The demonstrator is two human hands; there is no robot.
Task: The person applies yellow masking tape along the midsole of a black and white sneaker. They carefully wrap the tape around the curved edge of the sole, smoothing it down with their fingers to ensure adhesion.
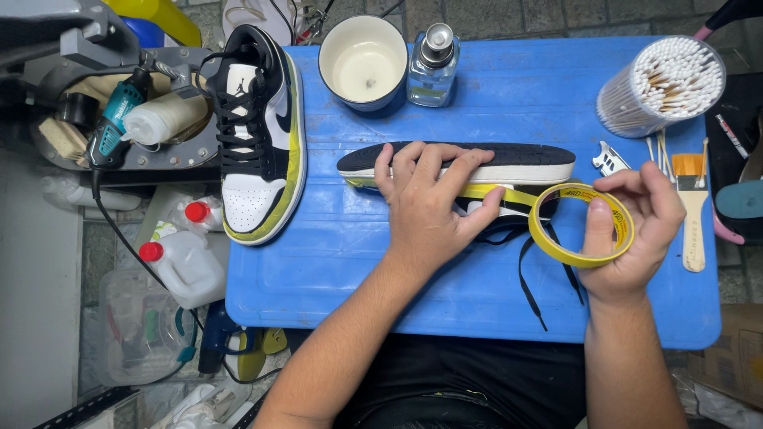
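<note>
A black and white sneaker [509, 162] lies on its side on the blue table [477, 95], sole turned away from me. My left hand [429, 202] presses flat on it, fingers spread over the sole edge. A strip of yellow tape [509, 193] runs along the shoe's side to a yellow tape roll [584, 225]. My right hand [636, 230] grips that roll, thumb through its hole. Black laces [528, 278] trail toward me.
A matching sneaker [258, 135] stands upright at the table's left edge. At the back are a cup [363, 62] and a glass bottle [433, 63]. A tub of cotton swabs [660, 83] and a brush [693, 206] lie at right. A rotary tool [115, 119] and plastic jugs [187, 266] sit left.
</note>
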